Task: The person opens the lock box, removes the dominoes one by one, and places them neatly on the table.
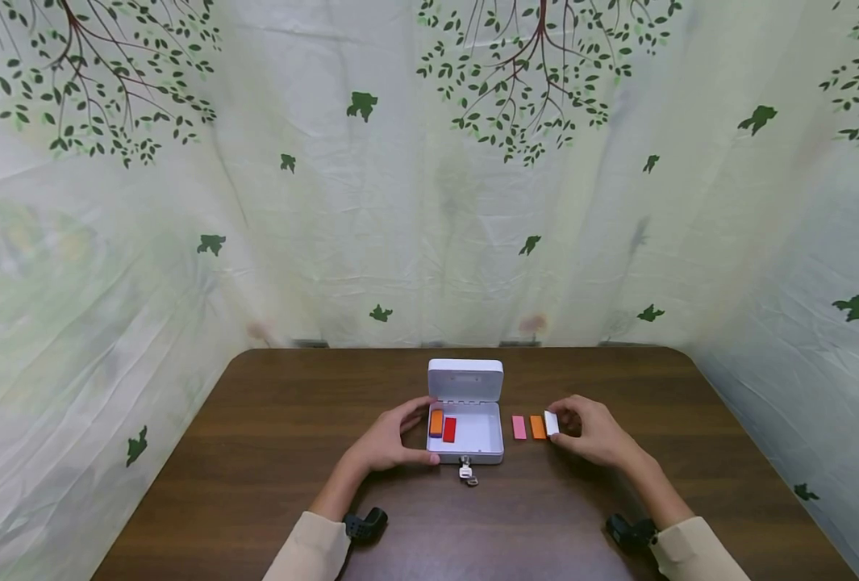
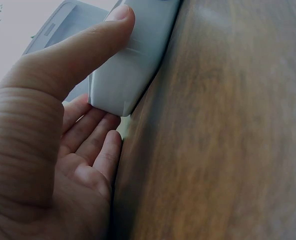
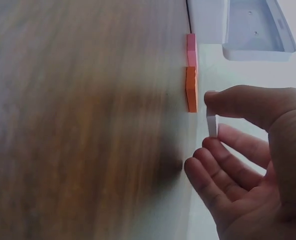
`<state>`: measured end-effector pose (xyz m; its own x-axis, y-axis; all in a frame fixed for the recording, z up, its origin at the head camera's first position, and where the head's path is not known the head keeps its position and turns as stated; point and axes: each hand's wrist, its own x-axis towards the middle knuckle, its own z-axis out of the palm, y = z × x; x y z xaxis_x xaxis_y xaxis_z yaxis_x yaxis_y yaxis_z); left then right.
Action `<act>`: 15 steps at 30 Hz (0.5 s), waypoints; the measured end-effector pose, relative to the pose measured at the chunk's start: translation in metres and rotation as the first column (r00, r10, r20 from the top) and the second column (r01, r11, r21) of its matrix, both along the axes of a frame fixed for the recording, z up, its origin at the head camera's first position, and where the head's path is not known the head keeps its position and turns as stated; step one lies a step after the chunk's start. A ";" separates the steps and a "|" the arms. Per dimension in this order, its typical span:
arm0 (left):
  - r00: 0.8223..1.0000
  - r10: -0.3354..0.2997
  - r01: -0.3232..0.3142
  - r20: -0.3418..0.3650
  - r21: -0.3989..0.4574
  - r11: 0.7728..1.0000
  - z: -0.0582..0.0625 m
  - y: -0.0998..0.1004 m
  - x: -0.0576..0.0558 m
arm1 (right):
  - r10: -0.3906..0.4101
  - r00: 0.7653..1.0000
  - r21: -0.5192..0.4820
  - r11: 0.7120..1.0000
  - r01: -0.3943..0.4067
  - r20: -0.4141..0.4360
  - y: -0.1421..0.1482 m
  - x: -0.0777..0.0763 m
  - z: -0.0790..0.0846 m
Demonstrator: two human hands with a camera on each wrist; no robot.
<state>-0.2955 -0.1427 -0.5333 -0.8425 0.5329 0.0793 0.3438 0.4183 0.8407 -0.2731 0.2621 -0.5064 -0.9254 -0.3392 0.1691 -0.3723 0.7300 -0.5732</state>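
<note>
An open white metal box (image 1: 483, 432) stands on the table with its lid (image 1: 465, 379) raised at the back. Inside, at the left, lie an orange block (image 1: 436, 421) and a red block (image 1: 449, 429). My left hand (image 1: 393, 440) holds the box's left side, its thumb at the front and fingers toward the back corner; in the left wrist view the thumb lies on the box wall (image 2: 143, 55). To the right of the box, my right hand (image 1: 592, 432) pinches a white block (image 3: 212, 125) between thumb and fingers, just above the table.
Between the box and my right hand, a pink block (image 1: 519, 428) and another orange block (image 1: 537, 428) stand side by side on the brown table (image 1: 313, 387). A small metal lock (image 1: 465, 470) hangs at the box front. A leaf-printed curtain (image 1: 429, 202) closes the back.
</note>
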 end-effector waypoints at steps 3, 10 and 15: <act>1.000 -0.002 0.002 0.001 -0.003 1.000 0.000 0.000 0.001 | -0.007 1.000 0.005 1.000 0.006 0.016 0.002 0.000 -0.001; 1.000 -0.001 0.001 -0.002 -0.003 1.000 0.001 0.000 0.001 | 0.015 1.000 0.026 1.000 -0.016 0.010 0.005 0.000 -0.004; 1.000 -0.002 0.002 -0.005 -0.009 1.000 0.000 0.000 0.000 | 0.015 1.000 0.029 0.999 -0.015 0.003 0.007 -0.001 -0.006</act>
<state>-0.2955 -0.1430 -0.5335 -0.8413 0.5349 0.0785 0.3483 0.4252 0.8354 -0.2738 0.2686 -0.5121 -0.9205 -0.3579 0.1567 -0.3821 0.7409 -0.5524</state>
